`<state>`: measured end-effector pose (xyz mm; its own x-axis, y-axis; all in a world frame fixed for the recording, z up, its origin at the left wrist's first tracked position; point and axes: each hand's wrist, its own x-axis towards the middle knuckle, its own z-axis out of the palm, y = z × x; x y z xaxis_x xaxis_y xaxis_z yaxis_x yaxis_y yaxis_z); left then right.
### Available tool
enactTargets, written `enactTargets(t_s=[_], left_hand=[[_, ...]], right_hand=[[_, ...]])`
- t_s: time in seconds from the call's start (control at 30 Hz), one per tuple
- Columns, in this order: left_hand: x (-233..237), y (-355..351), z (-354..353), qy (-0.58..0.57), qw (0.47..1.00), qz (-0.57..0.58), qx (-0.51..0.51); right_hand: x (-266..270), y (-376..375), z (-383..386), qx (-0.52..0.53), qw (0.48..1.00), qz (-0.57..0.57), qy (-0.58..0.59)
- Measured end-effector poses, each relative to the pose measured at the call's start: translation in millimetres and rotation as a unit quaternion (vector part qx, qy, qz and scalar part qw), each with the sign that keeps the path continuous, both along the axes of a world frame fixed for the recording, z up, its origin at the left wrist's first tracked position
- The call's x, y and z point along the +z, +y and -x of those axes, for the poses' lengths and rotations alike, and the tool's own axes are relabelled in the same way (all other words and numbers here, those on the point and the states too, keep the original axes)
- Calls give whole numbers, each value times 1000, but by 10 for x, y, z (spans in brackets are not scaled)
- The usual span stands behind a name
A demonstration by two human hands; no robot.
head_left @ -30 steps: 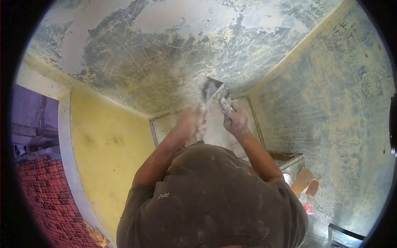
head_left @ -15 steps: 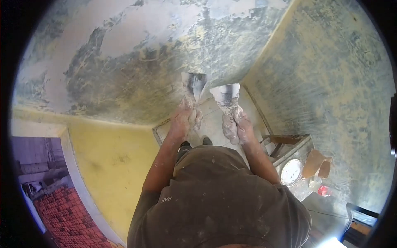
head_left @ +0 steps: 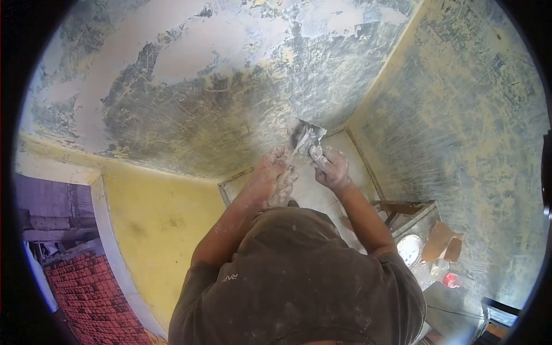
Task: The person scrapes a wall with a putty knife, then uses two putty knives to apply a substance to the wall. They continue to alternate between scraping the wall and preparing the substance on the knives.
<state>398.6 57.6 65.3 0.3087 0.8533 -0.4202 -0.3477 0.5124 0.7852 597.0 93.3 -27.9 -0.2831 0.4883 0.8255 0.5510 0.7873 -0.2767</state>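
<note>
Two putty knives meet in front of my body, their blades overlapping near the patchy wall (head_left: 190, 109). My left hand (head_left: 276, 175), coated in pale putty, is closed round the handle of one putty knife (head_left: 296, 131). Closed on the other putty knife (head_left: 313, 138) is my right hand (head_left: 333, 167), its fingers close behind the blade. White putty smears both blades and my fingers. Where one blade ends and the other starts is hard to tell.
At the right stand a wooden box frame (head_left: 417, 215), a round white lid (head_left: 409, 249), torn brown cardboard (head_left: 443, 241) and a bottle with a red label (head_left: 450, 280). A yellow wall panel (head_left: 164, 230) and an opening with red bricks (head_left: 95, 299) are at the left.
The two putty knives were apart with blades upright; now they are brought together and overlap. My right hand has turned and tilted its knife leftward. The view has shifted slightly.
</note>
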Motion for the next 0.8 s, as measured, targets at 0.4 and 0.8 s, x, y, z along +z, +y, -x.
enactTargets(t_s=[0.4,0.8], left_hand=[[110,55,106,16,999,39,-24],[-23,90,334,-10,998,-60,-5]], right_hand=[[-194,-236,-743,-48,986,5,-162],[-168,-129,-523,55,908,355,214]])
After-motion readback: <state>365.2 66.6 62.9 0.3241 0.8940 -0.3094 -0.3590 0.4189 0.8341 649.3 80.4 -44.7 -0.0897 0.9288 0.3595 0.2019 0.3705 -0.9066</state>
